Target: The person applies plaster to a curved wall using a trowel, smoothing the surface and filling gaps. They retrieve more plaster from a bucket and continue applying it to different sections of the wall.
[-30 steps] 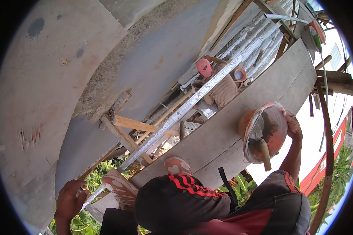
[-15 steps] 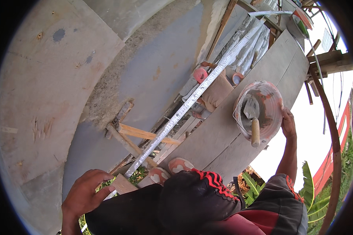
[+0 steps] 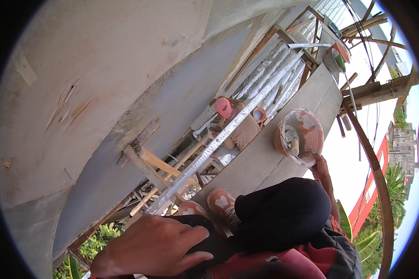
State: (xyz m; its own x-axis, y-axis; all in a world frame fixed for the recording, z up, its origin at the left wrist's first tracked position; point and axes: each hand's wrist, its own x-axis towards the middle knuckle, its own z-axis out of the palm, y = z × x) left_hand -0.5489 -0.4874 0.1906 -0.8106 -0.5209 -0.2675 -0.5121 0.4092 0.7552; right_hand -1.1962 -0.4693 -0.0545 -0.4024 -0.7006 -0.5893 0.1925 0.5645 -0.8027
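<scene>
Right hand [image 3: 322, 173] rests with its fingers on the near rim of an orange bucket [image 3: 299, 136]; whether the grip closes around the rim or only touches it cannot be told, since the knee hides part of the hand. Left hand [image 3: 154, 246] lies flat with fingers spread on the person's own dark-clad left leg, its grip wide and holding nothing.

The bucket stands on a grey scaffold board [image 3: 270, 153] that runs from the lower middle up toward the upper right. The bucket is wrapped in clear plastic and smeared with grey mortar. A trowel [image 3: 293, 145] with a pale wooden handle sits inside it, handle pointing toward the person.

The person crouches on the board. A bent knee in black trousers [image 3: 284, 211] fills the lower middle, with red and black cloth below it. Two feet in orange and white shoes [image 3: 221, 207] rest on the board's near end, just left of the knee.

A long metal straightedge [image 3: 228, 132] lies on a slant beside the board, between it and a large grey plastered wall [image 3: 102, 93] that fills the left half of the view. Wooden braces [image 3: 158, 163] jut out from the wall below.

Further along, beyond the straightedge, another person [image 3: 239, 125] in a pink cap crouches near the wall.

Green leaves show far below at the lower left and right.
</scene>
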